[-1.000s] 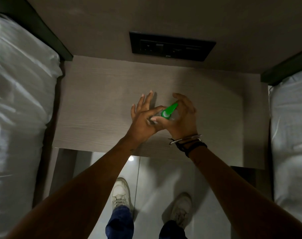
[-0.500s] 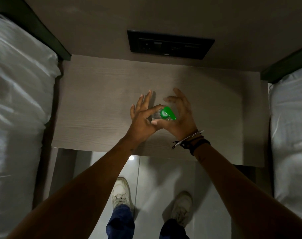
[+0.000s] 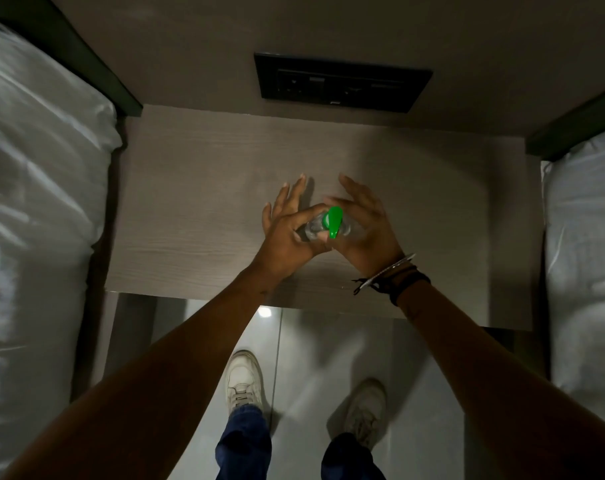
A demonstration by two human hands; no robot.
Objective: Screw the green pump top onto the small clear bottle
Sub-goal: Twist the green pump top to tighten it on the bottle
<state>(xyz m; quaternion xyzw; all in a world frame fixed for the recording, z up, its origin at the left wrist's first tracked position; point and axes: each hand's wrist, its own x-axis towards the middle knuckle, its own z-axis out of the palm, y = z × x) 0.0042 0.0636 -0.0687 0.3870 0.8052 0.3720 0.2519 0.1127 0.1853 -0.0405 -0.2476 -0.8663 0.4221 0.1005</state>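
Left hand [image 3: 287,237] is pinching the small clear bottle [image 3: 315,229] between thumb and index finger, other fingers [image 3: 296,192] splaying out straight and off the bottle. Right hand [image 3: 365,233] is cupping the bottle's other side; thumb and a curled finger are meeting at the green pump top [image 3: 333,219], the remaining fingers spreading open above it. Exact contact of the right fingertips on the pump is hard to make out, but the hand is closing around pump and bottle.

Green pump top is sitting on the bottle's neck, nozzle pointing toward the camera wearer. Bottle is sitting between both palms, above the middle of the wooden bedside table [image 3: 204,216]; whether its base is touching the tabletop cannot be told. Bottle is looking clear; any contents cannot be told.

Bracelets [image 3: 394,275] are circling the right wrist. A dark socket panel [image 3: 339,83] is showing on the wall behind the table. White bedding is lying on the left [image 3: 34,202] and right [image 3: 585,237] of the table. Below, white sneakers [image 3: 244,379] and blue jeans [image 3: 245,441] are standing on a glossy tiled floor [image 3: 315,344].
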